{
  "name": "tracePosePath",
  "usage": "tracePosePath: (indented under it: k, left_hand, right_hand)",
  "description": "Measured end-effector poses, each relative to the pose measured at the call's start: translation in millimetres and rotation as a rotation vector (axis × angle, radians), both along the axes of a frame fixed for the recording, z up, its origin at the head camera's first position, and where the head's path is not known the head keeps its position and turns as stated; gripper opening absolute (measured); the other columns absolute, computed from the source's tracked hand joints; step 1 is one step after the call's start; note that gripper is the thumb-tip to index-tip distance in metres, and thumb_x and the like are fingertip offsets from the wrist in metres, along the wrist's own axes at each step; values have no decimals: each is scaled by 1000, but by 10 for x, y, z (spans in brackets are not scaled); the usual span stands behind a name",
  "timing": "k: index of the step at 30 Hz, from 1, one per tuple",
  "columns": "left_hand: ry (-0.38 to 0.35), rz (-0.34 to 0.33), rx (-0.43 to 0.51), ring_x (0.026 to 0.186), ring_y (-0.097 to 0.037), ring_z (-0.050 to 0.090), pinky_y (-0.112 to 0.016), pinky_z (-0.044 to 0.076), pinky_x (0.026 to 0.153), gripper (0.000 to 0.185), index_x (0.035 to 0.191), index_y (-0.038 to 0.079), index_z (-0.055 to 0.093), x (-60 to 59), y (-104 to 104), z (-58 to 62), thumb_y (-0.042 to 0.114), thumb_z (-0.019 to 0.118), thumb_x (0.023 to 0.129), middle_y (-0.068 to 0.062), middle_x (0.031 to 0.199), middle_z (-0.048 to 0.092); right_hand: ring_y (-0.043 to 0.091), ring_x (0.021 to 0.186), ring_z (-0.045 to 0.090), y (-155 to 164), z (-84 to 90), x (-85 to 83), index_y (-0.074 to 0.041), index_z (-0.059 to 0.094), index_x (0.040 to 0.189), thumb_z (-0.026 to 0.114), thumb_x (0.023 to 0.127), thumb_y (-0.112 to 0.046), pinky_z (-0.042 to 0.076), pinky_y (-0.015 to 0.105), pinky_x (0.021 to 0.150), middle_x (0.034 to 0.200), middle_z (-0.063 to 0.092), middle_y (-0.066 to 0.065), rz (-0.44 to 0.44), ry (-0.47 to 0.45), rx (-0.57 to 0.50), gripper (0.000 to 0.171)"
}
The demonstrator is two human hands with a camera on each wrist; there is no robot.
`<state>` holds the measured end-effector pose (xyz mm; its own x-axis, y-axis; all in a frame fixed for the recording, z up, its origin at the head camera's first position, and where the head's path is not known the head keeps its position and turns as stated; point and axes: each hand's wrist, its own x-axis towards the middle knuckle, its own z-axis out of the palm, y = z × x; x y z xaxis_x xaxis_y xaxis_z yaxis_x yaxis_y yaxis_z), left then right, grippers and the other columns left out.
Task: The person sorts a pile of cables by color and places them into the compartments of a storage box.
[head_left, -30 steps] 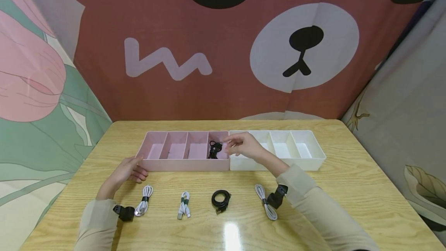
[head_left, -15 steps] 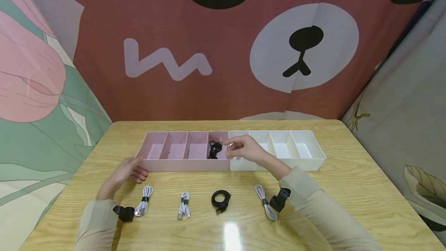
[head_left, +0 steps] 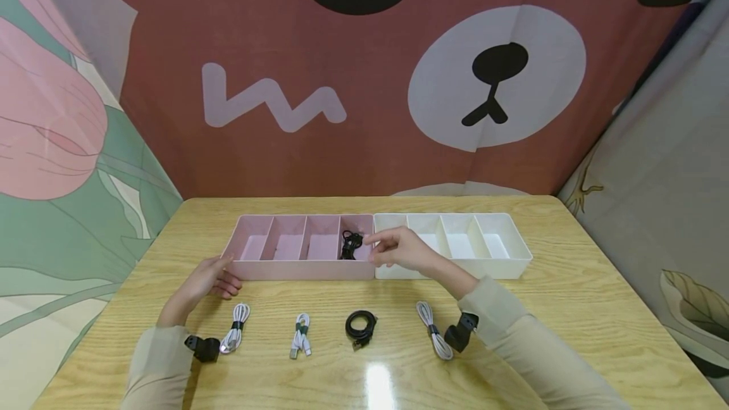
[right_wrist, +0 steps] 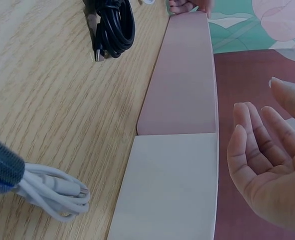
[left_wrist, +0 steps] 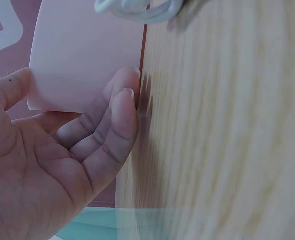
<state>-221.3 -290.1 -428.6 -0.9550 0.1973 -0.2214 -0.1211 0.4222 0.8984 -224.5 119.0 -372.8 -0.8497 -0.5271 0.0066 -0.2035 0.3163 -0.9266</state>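
Observation:
My left hand (head_left: 212, 278) rests at the left end of the pink divided box (head_left: 302, 269). In the left wrist view, its thumb touches the box's upper edge, and the relaxed fingers (left_wrist: 112, 130) lie by the front corner, near the tabletop. My right hand (head_left: 403, 249) hovers over the left end of the white divided box (head_left: 455, 268), fingers loosely bent and holding nothing, as the right wrist view shows. Left of its fingertips, a bundled black cable (head_left: 350, 244) lies in the pink box's rightmost compartment. The hand hides part of the white box's leftmost compartment.
Along the wooden table (head_left: 256, 385) lie a white cable (head_left: 236, 328) by the left wrist camera, a short white USB cable (head_left: 301, 335), a coiled black USB cable (head_left: 361, 328) and another white cable (head_left: 435, 330) by the right wrist camera. A printed curtain (head_left: 376, 163) hangs behind.
My right hand has shifted slightly downward and to the right, near the join of the two boxes. The left hand, the boxes and the cables have stayed put.

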Motion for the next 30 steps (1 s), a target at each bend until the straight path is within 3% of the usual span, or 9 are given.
tracePosePath:
  k: [14,22,30]
  left_hand:
    - [10,13,13,64,-21,62,-34,53,59,62,115,-18,38,13,5,3,40,27,99,-12,76,63]
    - [11,12,7,65,-21,62,-34,53,59,63,116,-18,38,7,1,-12,41,27,99,-12,76,63]
    - [-7,15,9,65,-21,62,-34,53,60,63,116,-18,38,9,9,8,41,27,99,-12,76,63]
  right_hand:
    - [17,72,64,-6,-83,58,6,61,110,68,78,0,50,50,69,84,67,16,105,5,-49,33]
    - [13,69,62,15,-151,79,7,60,111,69,77,0,51,27,63,82,67,15,150,-8,-51,36]
    - [11,69,62,35,-219,88,9,56,117,69,78,0,49,24,61,81,67,14,250,-11,-59,42]
